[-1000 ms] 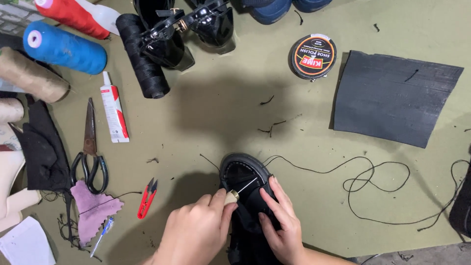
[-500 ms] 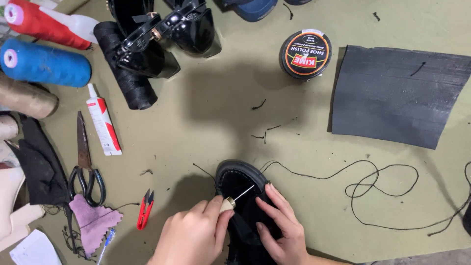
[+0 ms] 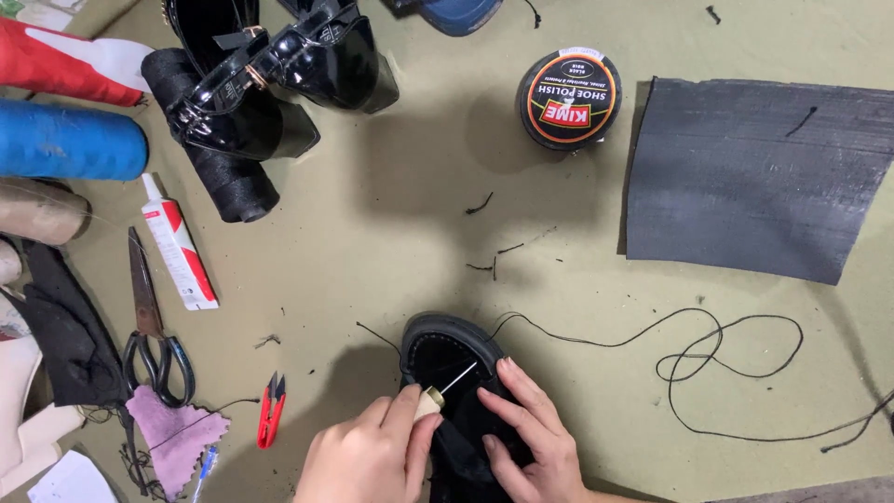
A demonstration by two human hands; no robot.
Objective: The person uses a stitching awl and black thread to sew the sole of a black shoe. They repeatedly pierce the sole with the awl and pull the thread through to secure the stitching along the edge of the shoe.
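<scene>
A black shoe (image 3: 447, 349) lies sole-up at the bottom centre of the olive table. My left hand (image 3: 368, 456) grips a stitching awl (image 3: 431, 401) with a pale wooden handle; its thin metal needle points up and to the right onto the sole. My right hand (image 3: 531, 438) rests flat on the shoe, fingers spread, pressing it down. A long black thread (image 3: 726, 349) runs from the shoe's toe and loops off to the right.
A round tin of shoe polish (image 3: 568, 98), a dark rubber sheet (image 3: 759, 177), glossy black shoes (image 3: 270, 74), thread spools (image 3: 65, 144), a glue tube (image 3: 177, 242), scissors (image 3: 154, 335), red snips (image 3: 270, 410) and a purple cloth (image 3: 172, 438) lie around.
The view has shifted, so the table items sit higher and further left in frame. My hands stay on the shoe, the awl needle still against the sole.
</scene>
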